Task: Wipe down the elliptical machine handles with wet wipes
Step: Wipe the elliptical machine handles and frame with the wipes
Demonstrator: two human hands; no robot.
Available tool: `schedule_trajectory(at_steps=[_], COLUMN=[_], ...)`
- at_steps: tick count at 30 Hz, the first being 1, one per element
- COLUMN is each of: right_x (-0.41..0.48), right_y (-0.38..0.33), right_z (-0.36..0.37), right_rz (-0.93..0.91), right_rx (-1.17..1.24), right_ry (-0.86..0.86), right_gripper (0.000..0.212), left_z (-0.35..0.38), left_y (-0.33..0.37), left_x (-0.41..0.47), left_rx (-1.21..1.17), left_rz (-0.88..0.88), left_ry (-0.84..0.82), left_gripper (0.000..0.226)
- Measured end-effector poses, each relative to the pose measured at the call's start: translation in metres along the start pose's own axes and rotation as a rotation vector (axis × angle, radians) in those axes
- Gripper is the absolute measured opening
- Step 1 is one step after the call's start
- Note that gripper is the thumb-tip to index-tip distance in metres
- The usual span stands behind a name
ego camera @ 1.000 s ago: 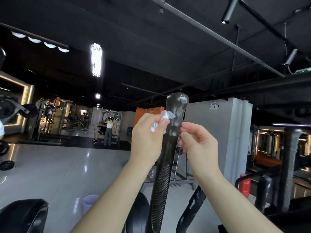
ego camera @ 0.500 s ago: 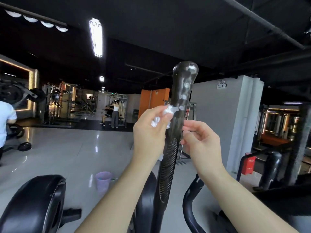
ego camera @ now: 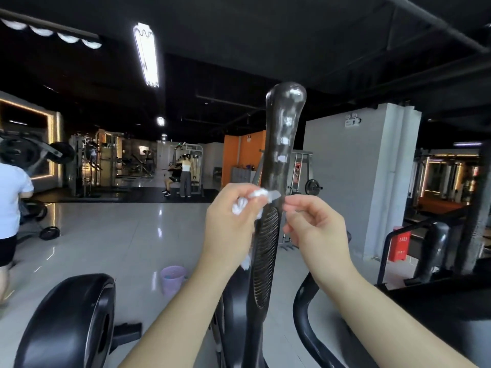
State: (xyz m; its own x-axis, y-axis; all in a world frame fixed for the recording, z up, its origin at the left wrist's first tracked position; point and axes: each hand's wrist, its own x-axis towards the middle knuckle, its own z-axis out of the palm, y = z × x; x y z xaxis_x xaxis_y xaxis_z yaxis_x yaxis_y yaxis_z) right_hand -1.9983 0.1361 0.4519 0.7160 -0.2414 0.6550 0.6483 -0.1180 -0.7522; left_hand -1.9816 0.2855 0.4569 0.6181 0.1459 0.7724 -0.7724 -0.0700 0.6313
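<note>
A tall black elliptical handle (ego camera: 283,134) rises in the middle of the view, glossy and wet-looking near its rounded top, ribbed lower down. My left hand (ego camera: 231,224) grips a crumpled white wet wipe (ego camera: 248,201) and presses it against the left side of the handle, just above the ribbed grip. A tail of the wipe hangs below that hand. My right hand (ego camera: 316,227) is on the handle's right side at the same height, fingers curled, fingertips pinching the wipe's end where it wraps round the handle.
A black flywheel cover (ego camera: 71,320) sits at lower left, a second curved black bar (ego camera: 305,314) at lower right. A lilac bin (ego camera: 172,278) stands on the glossy floor. A person in a white shirt (ego camera: 10,208) is at the left edge; others use machines far back.
Both hands have slid down the handle from near its top to just above the ribbed grip, leaving the upper part shiny. The view has tilted down.
</note>
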Motion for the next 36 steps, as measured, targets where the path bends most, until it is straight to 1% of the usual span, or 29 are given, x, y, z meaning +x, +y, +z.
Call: schedule_trajectory(at_steps=[3, 5, 10, 12, 15, 17, 20, 25, 28, 30, 32, 36], right_x=[0.001, -0.003, -0.021, -0.027, -0.031, -0.030, -0.030, -0.044, -0.057, -0.063, -0.065, -0.061], right_y=[0.000, 0.005, 0.028, 0.034, 0.036, 0.034, 0.033, 0.043, 0.053, 0.058, 0.061, 0.062], right_z=[0.001, 0.001, -0.001, -0.001, 0.001, 0.003, 0.002, -0.001, -0.001, -0.001, -0.001, 0.000], right_rz=[0.000, -0.008, 0.034, 0.043, 0.056, 0.065, 0.072, 0.097, 0.134, 0.150, 0.167, 0.179], right_rx=[0.032, 0.028, -0.001, -0.006, -0.001, 0.009, 0.020, 0.038, 0.048, 0.038, 0.035, 0.010], right_ry=[0.002, 0.003, 0.004, 0.007, 0.007, 0.008, 0.016, 0.018, 0.016, 0.010, 0.008, 0.018], right_gripper=[0.021, 0.022, 0.025, 0.025, 0.025, 0.025, 0.026, 0.025, 0.028, 0.027, 0.026, 0.026], left_z=[-0.003, -0.008, -0.022, -0.025, -0.023, -0.018, -0.014, -0.025, -0.031, -0.032, -0.030, -0.024], left_y=[0.001, -0.012, -0.059, -0.068, -0.063, -0.053, -0.047, -0.084, -0.110, -0.117, -0.113, -0.087], left_x=[0.006, -0.009, -0.078, -0.096, -0.090, -0.074, -0.060, -0.101, -0.136, -0.147, -0.147, -0.122], left_rx=[0.059, 0.078, 0.073, 0.061, -0.001, -0.044, -0.031, 0.062, 0.114, 0.137, 0.129, 0.030], left_rz=[0.023, -0.017, -0.285, -0.337, -0.409, -0.401, -0.313, -0.314, -0.360, -0.397, -0.400, -0.415], left_ry=[-0.027, -0.064, -0.119, -0.112, -0.076, -0.036, -0.023, -0.137, -0.227, -0.286, -0.262, -0.098], left_gripper=[0.008, 0.006, 0.011, 0.012, 0.013, 0.010, 0.006, 0.010, 0.022, 0.020, 0.016, 0.009])
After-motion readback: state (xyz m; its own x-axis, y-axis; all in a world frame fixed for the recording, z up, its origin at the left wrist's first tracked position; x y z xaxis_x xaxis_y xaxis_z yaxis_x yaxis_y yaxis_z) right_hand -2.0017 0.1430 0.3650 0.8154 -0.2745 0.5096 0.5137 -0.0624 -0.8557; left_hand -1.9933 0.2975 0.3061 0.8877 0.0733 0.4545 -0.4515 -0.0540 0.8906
